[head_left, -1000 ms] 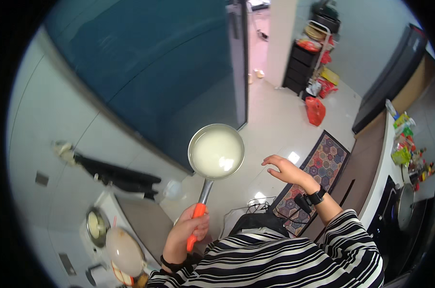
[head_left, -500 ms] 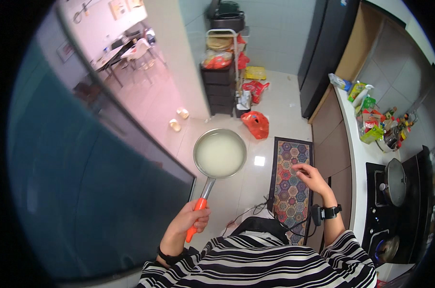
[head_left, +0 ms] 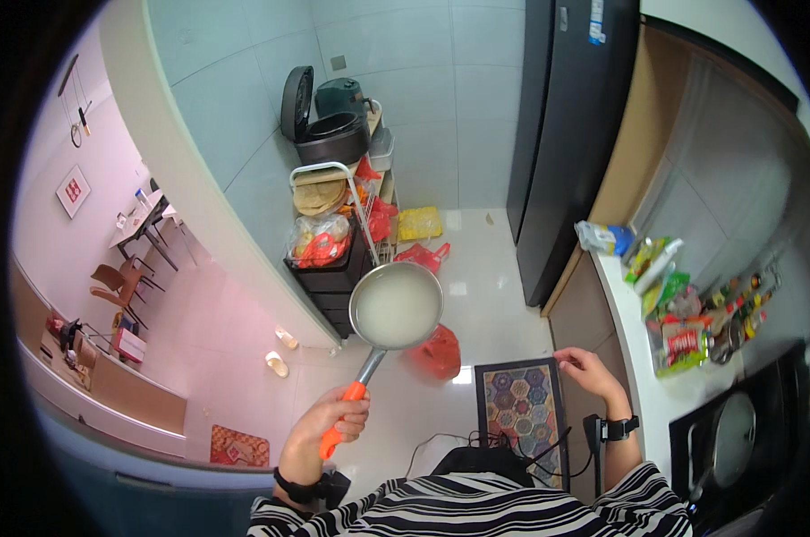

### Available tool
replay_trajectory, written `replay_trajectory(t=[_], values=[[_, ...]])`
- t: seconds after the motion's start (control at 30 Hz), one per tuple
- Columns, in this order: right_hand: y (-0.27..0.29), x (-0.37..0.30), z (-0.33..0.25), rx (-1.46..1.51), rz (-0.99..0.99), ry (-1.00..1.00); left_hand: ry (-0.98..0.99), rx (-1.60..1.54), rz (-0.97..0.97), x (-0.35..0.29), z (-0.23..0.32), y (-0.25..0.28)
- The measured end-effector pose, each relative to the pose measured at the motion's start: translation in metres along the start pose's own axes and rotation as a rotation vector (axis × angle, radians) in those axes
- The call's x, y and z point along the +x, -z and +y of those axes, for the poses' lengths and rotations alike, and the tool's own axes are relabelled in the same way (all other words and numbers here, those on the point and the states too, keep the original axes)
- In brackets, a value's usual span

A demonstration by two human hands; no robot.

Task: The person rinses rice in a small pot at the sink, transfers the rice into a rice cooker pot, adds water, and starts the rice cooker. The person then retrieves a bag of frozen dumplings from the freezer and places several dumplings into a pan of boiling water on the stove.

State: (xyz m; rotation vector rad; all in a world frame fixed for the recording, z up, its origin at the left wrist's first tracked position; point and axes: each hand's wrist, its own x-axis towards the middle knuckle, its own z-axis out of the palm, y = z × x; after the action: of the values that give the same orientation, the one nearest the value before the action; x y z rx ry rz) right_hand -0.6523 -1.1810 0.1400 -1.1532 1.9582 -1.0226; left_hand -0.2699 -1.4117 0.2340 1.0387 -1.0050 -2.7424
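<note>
My left hand (head_left: pixel 331 417) is closed around the orange grip of a long-handled metal pan (head_left: pixel 396 309). Cloudy whitish liquid lies in its round bowl, which I hold about level in front of me. My right hand (head_left: pixel 588 371) hangs in the air to the right, above the edge of a patterned floor mat (head_left: pixel 518 401). Its fingers are loosely bent and apart, with nothing in them. Beyond the pan, a dark rice cooker (head_left: pixel 333 139) with its lid raised stands on top of a shelf cart (head_left: pixel 320 277).
A red plastic bag (head_left: pixel 439 352) lies on the floor behind the pan. A dark refrigerator (head_left: pixel 570 143) stands at the back right. Bottles and packets crowd the right counter (head_left: pixel 618 309), beside a stove with a lidded pan (head_left: pixel 734 438). Slippers (head_left: pixel 276 363) lie at the left doorway.
The view has shifted, bringing the whole rice cooker and more of the room at left into sight. The pan now overlaps the cart's lower part. My left hand keeps its grip; my right stays empty.
</note>
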Motion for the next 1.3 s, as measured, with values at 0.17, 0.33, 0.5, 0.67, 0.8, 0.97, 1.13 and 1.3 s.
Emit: replay_trajectory(t=[0.17,0.33,0.5,0.67,0.8,0.97,1.13,1.3], values=[[0.048,0.113,-0.008,0.012,-0.005,0.038,-0.033,0.094,-0.046,0.094,0.101,-0.006],[0.086,0.217,-0.006,-0.021,0.016,0.066,-0.044,0.054,-0.116,0.171,0.203,-0.008],[0.114,0.316,0.018,0.124,-0.019,-0.009,-0.033,0.019,-0.112,0.25,0.304,-0.008],[0.142,0.43,0.014,-0.139,-0.094,0.071,-0.025,0.034,-0.099,0.312,0.395,-0.013],[0.171,0.526,-0.012,-0.301,-0.174,0.114,-0.068,-0.071,-0.066,0.366,0.458,-0.018],[0.204,0.62,-0.026,-0.237,-0.228,0.157,-0.108,-0.073,0.018,0.412,0.529,-0.028],[0.208,0.696,-0.032,-0.135,-0.315,0.102,-0.082,-0.228,0.014,0.441,0.583,-0.016],[0.187,0.761,-0.051,-0.079,-0.457,0.166,-0.145,-0.284,0.061,0.435,0.616,0.004]])
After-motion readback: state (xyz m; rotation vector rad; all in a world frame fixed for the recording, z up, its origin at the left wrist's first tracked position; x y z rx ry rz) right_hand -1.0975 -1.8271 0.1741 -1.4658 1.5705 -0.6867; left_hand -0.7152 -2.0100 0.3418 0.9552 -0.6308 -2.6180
